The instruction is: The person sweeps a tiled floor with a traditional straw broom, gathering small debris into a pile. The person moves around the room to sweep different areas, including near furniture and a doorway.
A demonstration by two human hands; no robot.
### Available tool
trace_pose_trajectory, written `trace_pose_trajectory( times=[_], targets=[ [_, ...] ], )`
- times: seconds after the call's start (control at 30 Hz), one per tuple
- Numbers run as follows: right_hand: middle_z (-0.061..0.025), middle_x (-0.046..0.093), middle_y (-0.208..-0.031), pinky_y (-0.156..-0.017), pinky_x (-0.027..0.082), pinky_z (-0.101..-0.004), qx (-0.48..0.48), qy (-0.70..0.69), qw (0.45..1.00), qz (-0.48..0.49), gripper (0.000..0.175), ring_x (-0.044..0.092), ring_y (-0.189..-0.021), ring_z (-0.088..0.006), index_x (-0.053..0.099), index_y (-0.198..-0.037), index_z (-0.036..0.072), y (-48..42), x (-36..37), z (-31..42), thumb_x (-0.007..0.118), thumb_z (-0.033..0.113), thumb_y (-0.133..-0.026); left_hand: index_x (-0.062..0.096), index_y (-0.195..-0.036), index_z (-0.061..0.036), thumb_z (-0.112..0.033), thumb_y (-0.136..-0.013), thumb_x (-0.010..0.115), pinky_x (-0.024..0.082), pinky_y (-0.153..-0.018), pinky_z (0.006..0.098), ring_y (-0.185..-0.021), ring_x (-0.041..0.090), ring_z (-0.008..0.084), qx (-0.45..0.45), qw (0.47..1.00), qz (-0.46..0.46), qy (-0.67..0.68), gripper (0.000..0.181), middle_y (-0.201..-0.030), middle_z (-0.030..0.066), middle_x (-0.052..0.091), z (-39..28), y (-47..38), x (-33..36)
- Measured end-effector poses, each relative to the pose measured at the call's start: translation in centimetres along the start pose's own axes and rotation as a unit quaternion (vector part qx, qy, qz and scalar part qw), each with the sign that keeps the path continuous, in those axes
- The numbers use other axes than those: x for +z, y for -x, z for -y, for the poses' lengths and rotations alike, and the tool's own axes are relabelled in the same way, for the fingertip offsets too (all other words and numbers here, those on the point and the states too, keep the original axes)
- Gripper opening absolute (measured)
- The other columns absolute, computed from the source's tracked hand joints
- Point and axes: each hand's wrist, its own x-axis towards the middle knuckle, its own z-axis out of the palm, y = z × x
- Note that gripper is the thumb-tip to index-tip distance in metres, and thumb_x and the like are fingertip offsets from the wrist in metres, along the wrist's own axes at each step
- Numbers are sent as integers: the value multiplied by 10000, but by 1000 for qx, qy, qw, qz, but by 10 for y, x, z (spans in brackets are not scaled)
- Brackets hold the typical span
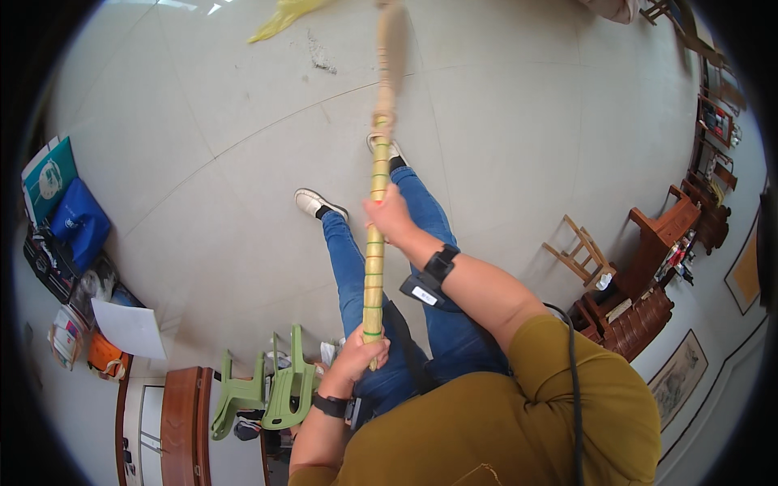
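A long pale yellow handle, wrapped at intervals with green and brown bands, runs from my lap up past the top of the view. My left hand is closed around its near end. Further along, my right hand grips the same handle about midway. Beyond my right foot the far part of the pole turns tan and blurred, and its far end is cut off by the picture's edge, so what it carries cannot be told. Grey-white debris lies on the tiled floor left of the far part.
A yellow plastic bag lies at the top. Green plastic chairs stand at lower left, near bags such as a blue one. To the right are a small wooden stool and dark wooden furniture.
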Motion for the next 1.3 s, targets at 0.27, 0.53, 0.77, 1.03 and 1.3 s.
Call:
trace_pose_trajectory(
  times=[0.27, 0.53, 0.77, 1.03, 1.3],
  targets=[
    [-95, 487, -684, -455, 482, -377, 191, -176, 965, -46, 158, 528, -522, -216, 437, -883, -12, -65, -25, -87, 540, 92, -823, 455, -869, -49, -69, -782, 632, 362, -384, 239, -431, 453, 101, -59, 991, -47, -112, 199, -595, 23, 491, -49, -44, -26],
    [-177, 538, -810, -439, 508, -375, 127, -128, 982, 55, 209, 583, -531, -256, 449, -935, -63, -52, 158, -42, 546, 76, -813, 439, -868, -51, -53, -803, 594, 329, -356, 237, -398, 417, 91, 58, 980, -190, -10, 168, -563, 12, 460, -46, 39, -101],
    [-163, 548, -807, -417, 488, -366, 60, -49, 985, 152, 317, 612, -527, -247, 390, -1003, -48, -16, 185, 19, 563, 120, -797, 416, -869, -51, -22, -818, 549, 339, -368, 245, -400, 420, 108, 122, 969, -214, 1, 145, -562, 27, 451, -31, 56, -94],
    [-125, 557, -749, -412, 483, -335, -2, -80, 996, 30, 329, 597, -505, -184, 407, -950, -40, 2, 72, 9, 614, 156, -787, 421, -900, -41, 9, -796, 572, 398, -408, 249, -442, 473, 120, 37, 987, -119, -103, 190, -582, 35, 491, -20, 33, -47],
    [-152, 599, -719, -432, 495, -362, 18, -82, 992, -97, 235, 634, -539, -247, 513, -856, -80, -145, -67, 23, 568, 128, -764, 448, -925, -47, -46, -821, 582, 341, -403, 239, -428, 421, 103, 60, 997, 45, -17, 171, -566, 3, 442, -92, -111, 28]
  ],
)
